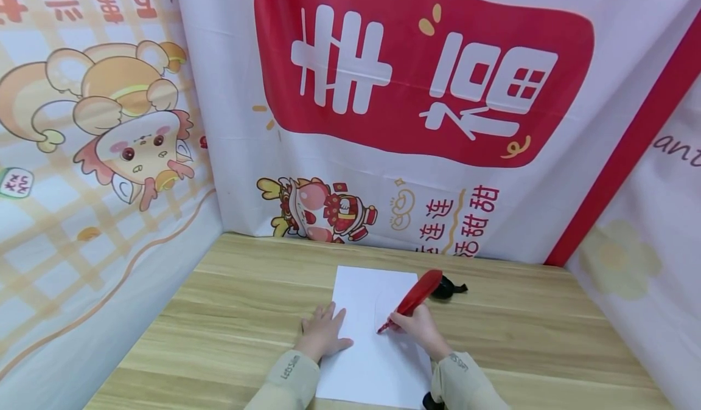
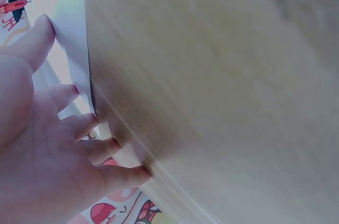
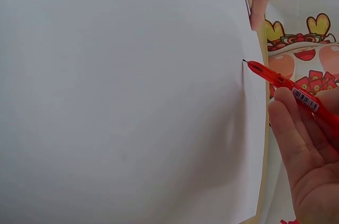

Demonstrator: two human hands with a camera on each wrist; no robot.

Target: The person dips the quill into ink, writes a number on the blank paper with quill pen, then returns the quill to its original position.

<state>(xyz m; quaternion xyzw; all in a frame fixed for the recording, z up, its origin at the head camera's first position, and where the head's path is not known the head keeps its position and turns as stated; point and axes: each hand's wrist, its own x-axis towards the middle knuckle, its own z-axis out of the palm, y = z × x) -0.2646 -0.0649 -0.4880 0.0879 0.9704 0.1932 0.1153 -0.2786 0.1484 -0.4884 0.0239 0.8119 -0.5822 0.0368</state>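
Observation:
A white sheet of paper (image 1: 361,367) lies on the wooden table in the head view. My left hand (image 1: 322,332) rests flat at its left edge, fingers spread; in the left wrist view some fingertips (image 2: 140,173) reach past the edge onto the wood. With curled fingers, my right hand (image 1: 421,330) holds a red pen (image 1: 420,291), tilted, its upper end broad and feather-like. The right wrist view shows the pen (image 3: 296,94) with a barcode label and its dark tip touching the paper (image 3: 116,86). A faint thin line runs from the tip.
A small black object (image 1: 445,289) with a tail-like end lies on the table (image 1: 235,312) just beyond the paper's right edge. Printed cloth hangs (image 1: 230,124) behind the table and along both sides. Another black object (image 1: 431,403) shows beside my right sleeve.

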